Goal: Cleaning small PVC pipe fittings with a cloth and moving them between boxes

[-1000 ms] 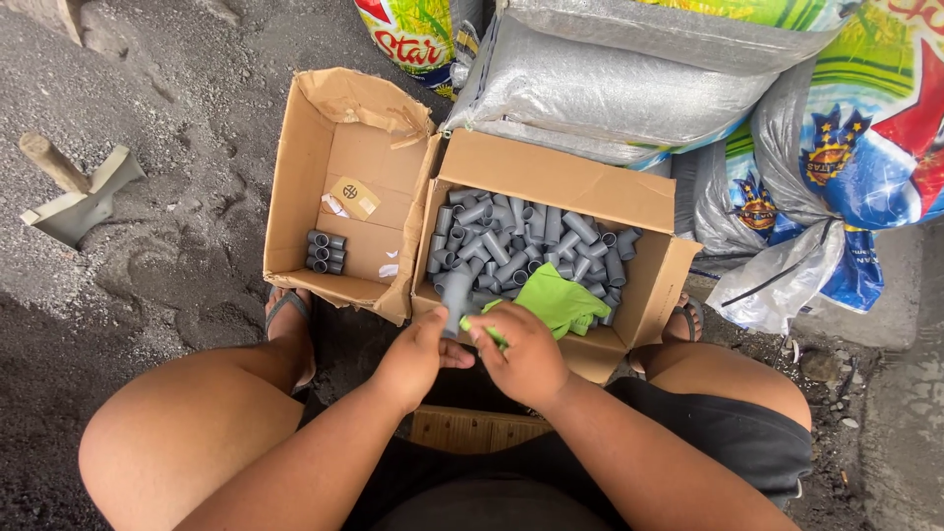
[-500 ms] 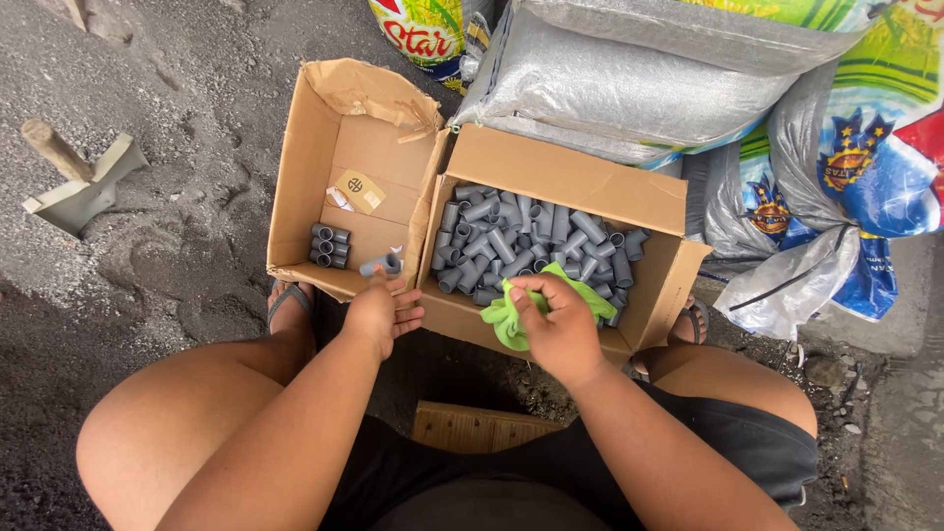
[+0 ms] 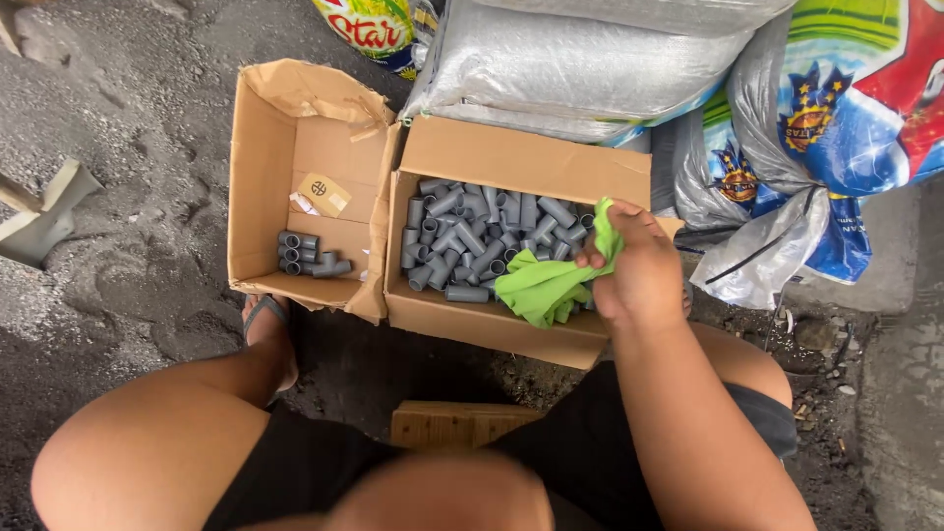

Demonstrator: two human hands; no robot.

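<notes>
My right hand [image 3: 644, 270] grips a bright green cloth [image 3: 546, 285] over the right end of a cardboard box [image 3: 492, 329] filled with several grey plastic pipe fittings [image 3: 472, 231]. The cloth hangs down onto the fittings. A second, nearly empty cardboard box [image 3: 251, 177] stands to the left, with a small cluster of grey fittings [image 3: 310, 256] and a paper tag on its floor. My left hand is out of view; only a blurred part of an arm shows at the bottom middle.
Silver and printed woven sacks [image 3: 590, 59] lie piled behind and to the right of the boxes. A wooden block [image 3: 452, 423] sits between my knees. My sandalled foot [image 3: 265, 315] rests by the left box. A wooden-handled tool [image 3: 39, 216] lies on the sandy ground at left.
My left hand carried a grey fitting to the left box, left it there and drew back out of view. My right hand moved the green cloth to the right end of the full box.
</notes>
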